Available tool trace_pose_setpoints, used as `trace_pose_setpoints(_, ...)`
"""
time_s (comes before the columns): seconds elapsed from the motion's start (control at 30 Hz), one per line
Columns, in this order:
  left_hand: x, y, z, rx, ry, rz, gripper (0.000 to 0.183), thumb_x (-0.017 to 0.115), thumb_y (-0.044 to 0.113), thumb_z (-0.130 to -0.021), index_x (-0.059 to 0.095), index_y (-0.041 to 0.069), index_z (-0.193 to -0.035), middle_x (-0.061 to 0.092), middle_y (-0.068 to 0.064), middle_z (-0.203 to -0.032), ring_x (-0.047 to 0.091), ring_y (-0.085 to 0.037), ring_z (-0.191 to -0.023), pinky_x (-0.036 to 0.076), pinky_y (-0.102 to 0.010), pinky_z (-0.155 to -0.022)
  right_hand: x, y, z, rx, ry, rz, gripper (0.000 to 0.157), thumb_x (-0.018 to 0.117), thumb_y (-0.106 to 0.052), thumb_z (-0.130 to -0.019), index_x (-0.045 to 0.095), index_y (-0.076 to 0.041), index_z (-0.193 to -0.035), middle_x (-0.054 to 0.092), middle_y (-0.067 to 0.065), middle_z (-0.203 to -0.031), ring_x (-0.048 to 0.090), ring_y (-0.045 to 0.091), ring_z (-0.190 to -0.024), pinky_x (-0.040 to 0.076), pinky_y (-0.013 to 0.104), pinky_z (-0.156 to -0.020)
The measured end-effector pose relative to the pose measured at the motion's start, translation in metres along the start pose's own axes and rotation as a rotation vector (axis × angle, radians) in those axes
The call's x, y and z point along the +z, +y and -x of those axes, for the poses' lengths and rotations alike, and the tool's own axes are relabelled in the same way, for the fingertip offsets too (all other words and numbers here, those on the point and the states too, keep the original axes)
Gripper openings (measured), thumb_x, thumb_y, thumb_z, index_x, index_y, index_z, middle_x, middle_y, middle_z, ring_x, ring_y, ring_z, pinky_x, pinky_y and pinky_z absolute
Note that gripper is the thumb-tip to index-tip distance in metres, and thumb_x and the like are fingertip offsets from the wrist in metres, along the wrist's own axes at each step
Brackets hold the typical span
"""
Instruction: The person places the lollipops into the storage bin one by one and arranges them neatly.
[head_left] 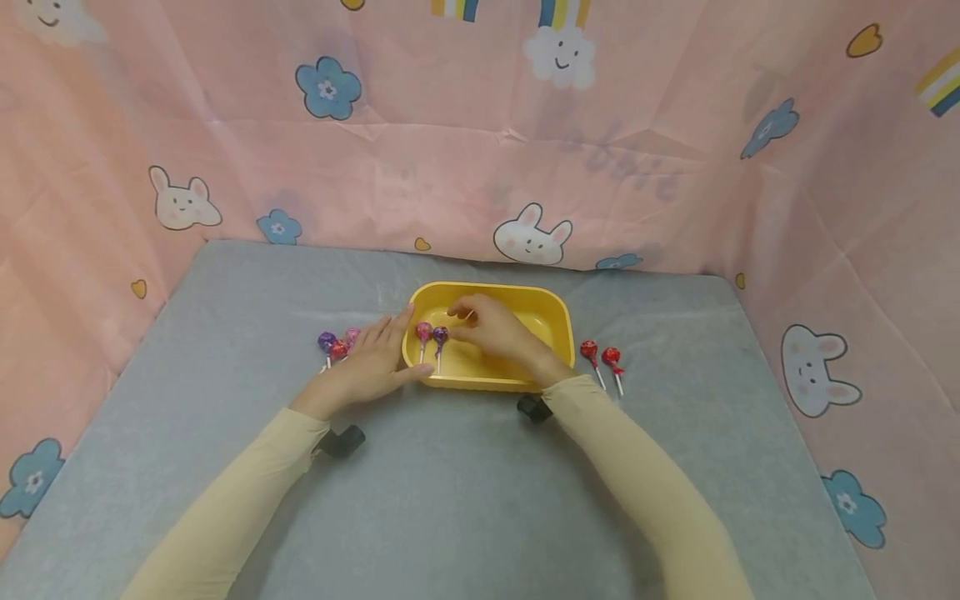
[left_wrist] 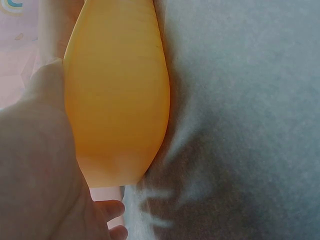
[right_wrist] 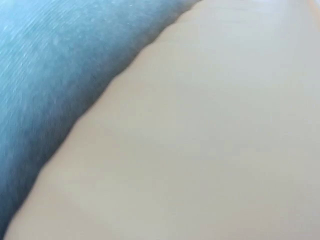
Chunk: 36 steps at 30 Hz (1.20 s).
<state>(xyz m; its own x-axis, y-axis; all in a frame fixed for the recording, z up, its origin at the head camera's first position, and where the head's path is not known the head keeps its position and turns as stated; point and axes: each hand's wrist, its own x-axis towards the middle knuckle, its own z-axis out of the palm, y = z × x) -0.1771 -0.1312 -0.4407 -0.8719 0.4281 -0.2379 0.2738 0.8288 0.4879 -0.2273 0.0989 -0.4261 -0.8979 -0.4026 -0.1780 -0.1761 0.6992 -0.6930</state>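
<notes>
A yellow plastic tray (head_left: 491, 385) stands on the table, with a pink lollipop (head_left: 423, 331) and a purple lollipop (head_left: 440, 334) side by side at its left end. My left hand (head_left: 371, 360) rests along the tray's left end, fingers straight and thumb reaching over the front corner. In the left wrist view, that hand (left_wrist: 40, 165) lies against the tray's wall (left_wrist: 117, 95). Over the tray's middle is my right hand (head_left: 491, 329), its fingers loosely bent, with thumb and forefinger apart close to the purple lollipop's head. Mostly sleeve (right_wrist: 200, 140) fills the right wrist view.
Left of the tray lie a purple lollipop (head_left: 326, 341), a red one (head_left: 340, 349) and a pink one (head_left: 352, 335), partly hidden by my left hand. Two red lollipops (head_left: 589, 350) (head_left: 612, 357) lie to its right. A pink printed curtain (head_left: 420, 167) hangs behind the grey-covered table (head_left: 450, 483).
</notes>
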Motion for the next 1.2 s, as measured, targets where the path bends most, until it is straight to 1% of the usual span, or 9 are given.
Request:
trace_pose_setpoints(0.3,-0.001,0.001,0.002,-0.023,-0.017,0.008,0.103,0.048,0.070,-0.092,-0.014,0.021,-0.159,0.005,-0.012,-0.169,0.002,-0.038,-0.156,0.000,-0.059,-0.125,-0.018,-0.002,0.011,-0.008,0.023,0.032,0.037,0.069,-0.028,-0.093,0.062,-0.014,-0.126,0.062,0.003,-0.127,0.056,0.022,-0.114,0.049,0.040,-0.103)
trace_pose_setpoints(0.47,0.000,0.001,0.002,-0.028,-0.019,0.014,0.103,0.048,0.070,-0.092,-0.014,0.021,-0.159,0.005,-0.011,-0.169,0.002,-0.037,-0.156,0.000,-0.059,-0.125,-0.029,-0.005,0.019,-0.038,0.037,0.034,0.038,0.068,-0.027,-0.094,0.061,-0.012,-0.128,0.062,0.007,-0.131,0.056,0.024,-0.115,0.050,0.041,-0.103)
trace_pose_setpoints(0.7,0.000,0.001,0.002,-0.027,-0.016,0.009,0.103,0.048,0.070,-0.092,-0.013,0.021,-0.159,0.006,-0.012,-0.169,0.003,-0.038,-0.156,0.000,-0.059,-0.125,-0.045,-0.007,0.029,-0.043,0.052,0.038,0.038,0.067,-0.026,-0.095,0.061,-0.012,-0.129,0.060,0.007,-0.131,0.056,0.026,-0.117,0.048,0.042,-0.106)
trace_pose_setpoints(0.83,0.000,0.001,0.002,-0.032,-0.020,0.017,0.104,0.049,0.070,-0.091,-0.013,0.021,-0.159,0.005,-0.012,-0.169,0.002,-0.038,-0.156,0.000,-0.059,-0.125,-0.054,-0.004,0.033,-0.071,0.069,0.042,0.037,0.068,-0.025,-0.095,0.061,-0.009,-0.128,0.060,0.008,-0.131,0.057,0.027,-0.116,0.048,0.043,-0.106)
trace_pose_setpoints(1.03,-0.001,0.003,0.002,-0.030,-0.019,0.020,0.104,0.050,0.068,-0.091,-0.013,0.020,-0.159,0.005,-0.012,-0.169,0.002,-0.038,-0.156,0.000,-0.059,-0.125,-0.068,0.001,0.043,-0.111,0.102,-0.015,0.038,0.068,-0.023,-0.094,0.062,-0.007,-0.127,0.059,0.010,-0.129,0.056,0.028,-0.115,0.047,0.048,-0.105)
trace_pose_setpoints(1.2,0.000,0.002,0.002,-0.028,-0.016,0.010,0.104,0.050,0.068,-0.092,-0.013,0.021,-0.159,0.005,-0.011,-0.169,0.002,-0.037,-0.156,0.000,-0.058,-0.126,-0.081,0.009,0.053,-0.104,0.133,-0.062,0.037,0.068,-0.025,-0.094,0.062,-0.008,-0.127,0.060,0.011,-0.130,0.056,0.028,-0.115,0.047,0.047,-0.101)
